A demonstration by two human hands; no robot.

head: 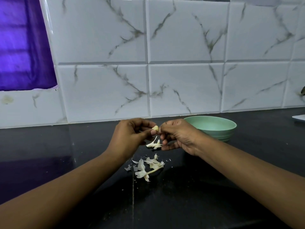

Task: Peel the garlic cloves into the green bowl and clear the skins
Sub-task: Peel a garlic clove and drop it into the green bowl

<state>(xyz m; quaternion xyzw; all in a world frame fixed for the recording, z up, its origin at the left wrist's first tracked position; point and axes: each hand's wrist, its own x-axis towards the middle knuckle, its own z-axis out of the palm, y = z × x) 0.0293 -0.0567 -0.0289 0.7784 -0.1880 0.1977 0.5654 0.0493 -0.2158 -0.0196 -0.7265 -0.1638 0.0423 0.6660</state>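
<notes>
1. While you hold both hands raised together over the black counter, your left hand has its fingers curled in and pinches the garlic clove between thumb and fingertips.
2. Right hand: fingers curled, thumb and forefinger nipping the same clove at the end nearest that hand. Your two hands all but touch there.
3. Garlic clove: small, pale yellow, held where both sets of fingertips meet, clear of the counter.
4. Green bowl: on the counter just beyond your right hand, its near rim partly hidden behind the knuckles. Its inside is only partly in view.
5. Pale garlic pieces: directly below the gap between your hands, close by the right hand's lower fingers. Contact cannot be told.
6. Skins: loose papery scraps and a stalk, on the counter nearer to you than either hand, between your forearms.
7. Tiled wall: white, grey-veined, beyond both hands.
8. Purple curtain: well to the left of your left hand, high up.
9. White object: well to the right of your right hand, cut off by the edge; kind cannot be told.
</notes>
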